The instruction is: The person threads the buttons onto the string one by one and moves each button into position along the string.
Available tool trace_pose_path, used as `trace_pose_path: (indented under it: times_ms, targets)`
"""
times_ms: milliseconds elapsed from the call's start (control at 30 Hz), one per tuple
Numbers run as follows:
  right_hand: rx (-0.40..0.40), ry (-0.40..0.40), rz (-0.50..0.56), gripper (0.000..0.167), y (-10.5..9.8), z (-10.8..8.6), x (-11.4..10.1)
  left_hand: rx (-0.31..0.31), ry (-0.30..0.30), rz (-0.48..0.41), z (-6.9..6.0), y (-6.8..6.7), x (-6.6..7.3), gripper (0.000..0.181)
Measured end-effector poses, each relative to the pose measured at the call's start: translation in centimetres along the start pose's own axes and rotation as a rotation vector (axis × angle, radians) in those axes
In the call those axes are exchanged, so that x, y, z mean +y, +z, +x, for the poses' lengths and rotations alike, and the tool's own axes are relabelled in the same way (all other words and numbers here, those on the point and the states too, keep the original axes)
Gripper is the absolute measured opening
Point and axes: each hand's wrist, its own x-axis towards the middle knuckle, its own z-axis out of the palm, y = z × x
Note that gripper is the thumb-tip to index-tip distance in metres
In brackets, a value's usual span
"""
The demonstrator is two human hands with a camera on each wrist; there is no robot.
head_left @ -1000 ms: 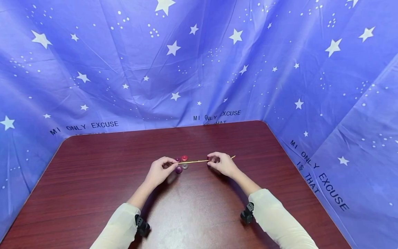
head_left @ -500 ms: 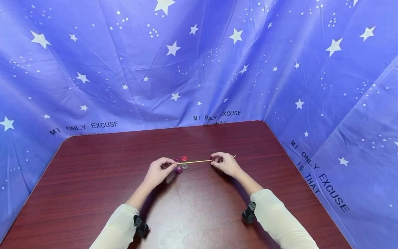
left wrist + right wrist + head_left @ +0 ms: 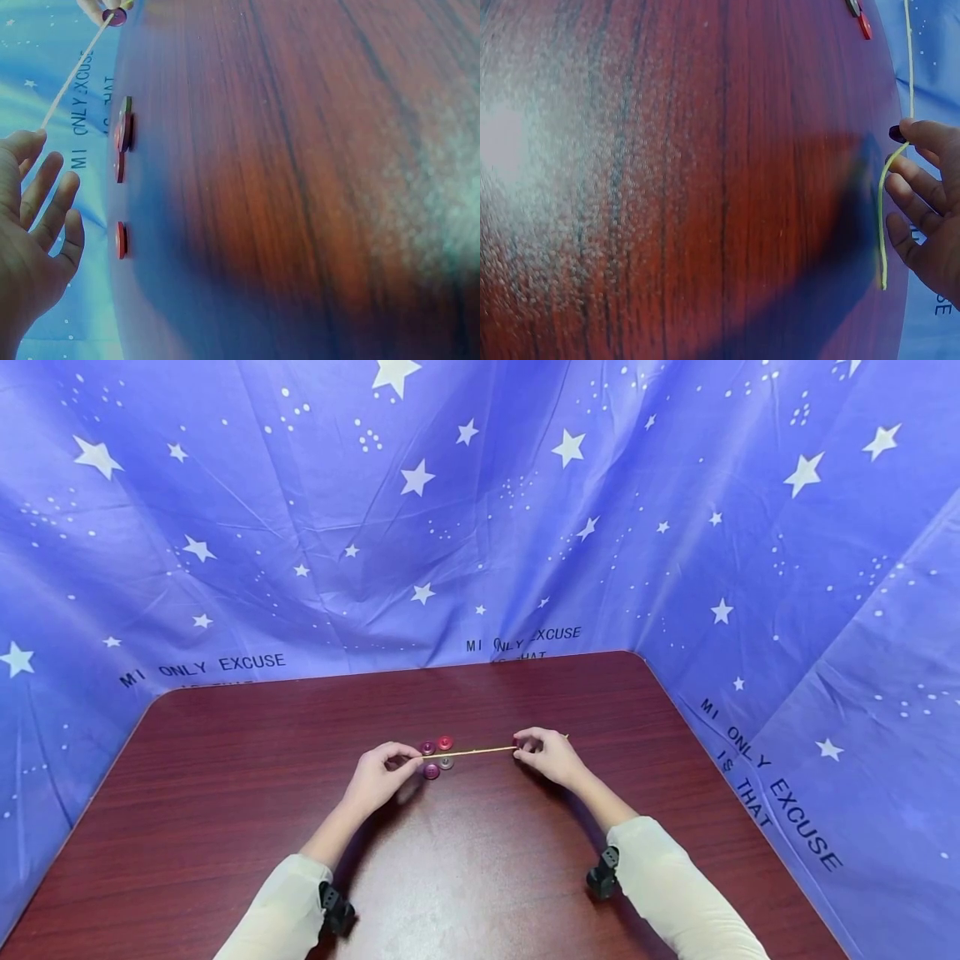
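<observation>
A thin yellow cord (image 3: pixel 472 752) is stretched straight between both hands, above the table. My left hand (image 3: pixel 380 777) pinches its left end between thumb and index finger. My right hand (image 3: pixel 552 758) pinches the cord together with a dark red button (image 3: pixel 115 16), and in the right wrist view the cord's loose end (image 3: pixel 883 232) hangs past the fingers. Below the cord several buttons lie on the table: a red one (image 3: pixel 445 742), a grey one (image 3: pixel 446 762) and two purple ones (image 3: pixel 431 771), close to the left fingertips.
The dark red wooden table (image 3: pixel 480 860) reaches to a blue curtain (image 3: pixel 480 527) with white stars and lettering, behind it and at both sides. A small black camera is strapped at each wrist, over pale sleeves (image 3: pixel 277 906).
My right hand has moved a little to the right along with the dark button, and my left hand slightly to the left. The stretch of cord between them is longer.
</observation>
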Motion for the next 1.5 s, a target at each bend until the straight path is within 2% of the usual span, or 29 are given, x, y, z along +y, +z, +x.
trace_pose_path:
  times_ms: [233, 533, 867, 1267, 1500]
  targets:
    - [0.005, 0.029, -0.007, 0.027, -0.3, 0.0, 0.4, 0.015, 0.017, 0.012, -0.2, -0.1, -0.2, 0.006]
    - [0.007, 0.024, -0.028, 0.026, -0.6, 0.1, 0.6, 0.03, 0.024, 0.028, -0.3, -0.3, -0.3, 0.005]
    - [0.009, 0.012, -0.036, 0.027, -0.7, 0.0, 0.8, 0.015, 0.011, 0.021, -0.5, -0.3, -0.2, 0.004]
    - [0.009, 0.031, -0.053, 0.027, -0.6, -0.2, 1.3, 0.022, 0.003, -0.012, -0.7, -0.3, -0.4, 0.005]
    - [-0.001, 0.036, -0.049, 0.027, -0.7, -0.3, 1.3, 0.003, -0.003, -0.003, -0.7, -0.3, -0.3, 0.006]
